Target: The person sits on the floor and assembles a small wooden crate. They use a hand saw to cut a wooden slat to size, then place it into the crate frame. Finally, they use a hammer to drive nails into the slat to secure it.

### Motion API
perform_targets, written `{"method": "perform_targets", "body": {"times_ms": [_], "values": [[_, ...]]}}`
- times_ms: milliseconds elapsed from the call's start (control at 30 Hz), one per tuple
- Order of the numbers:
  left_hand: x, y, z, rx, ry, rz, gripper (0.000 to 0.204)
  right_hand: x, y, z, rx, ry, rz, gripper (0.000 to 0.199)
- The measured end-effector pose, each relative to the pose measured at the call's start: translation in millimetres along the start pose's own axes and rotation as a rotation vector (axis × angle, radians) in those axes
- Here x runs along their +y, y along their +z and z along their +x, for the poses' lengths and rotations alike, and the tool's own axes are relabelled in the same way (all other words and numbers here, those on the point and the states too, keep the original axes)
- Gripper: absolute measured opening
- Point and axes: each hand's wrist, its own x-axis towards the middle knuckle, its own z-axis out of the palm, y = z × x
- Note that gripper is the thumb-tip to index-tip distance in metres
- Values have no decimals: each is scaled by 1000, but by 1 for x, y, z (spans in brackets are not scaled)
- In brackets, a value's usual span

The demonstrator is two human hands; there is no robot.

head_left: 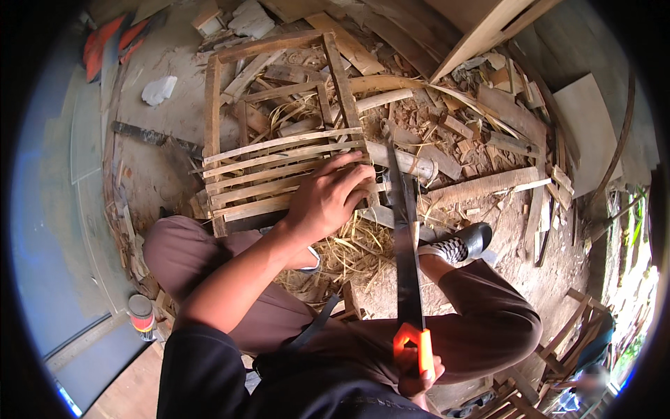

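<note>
My right hand (421, 377) grips the orange handle of a handsaw (407, 272) low in the view. Its long dark blade points away from me, just right of a slatted wooden frame (213, 126). Near the blade, the end of a thin slat (382, 187) sticks out past the frame's right rail. My left hand (331, 192) is closed over the right ends of the lower slats, fingers curled at the rail. Several pale slats run across the frame's near part. Whether the blade touches the slat, I cannot tell.
Wood offcuts, boards and shavings (342, 241) litter the ground. A pale round pole (401, 160) lies beyond the slat end. My bent legs flank the work, with a dark shoe (477, 241) to the right. A red-and-grey container (142, 315) stands at left.
</note>
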Motion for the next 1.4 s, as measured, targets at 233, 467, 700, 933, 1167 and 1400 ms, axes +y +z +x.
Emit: {"method": "perform_targets", "body": {"times_ms": [233,467,700,933,1167,1400], "values": [[-3,6,1,26,34,63,32,-15,70,150,-67,-188,51,64],[5,1,1,77,-15,-23,29,5,98,211,-162,-182,55,64],[0,2,1,104,31,1,28,6,105,210,-171,-145,108,71],[6,-2,3,99,15,-21,27,8,107,204,-130,-101,154,73],[6,1,4,111,17,-39,26,11,111,202,-92,-124,131,73],[5,3,1,42,18,16,31,10,113,200,-109,-133,137,72]]}}
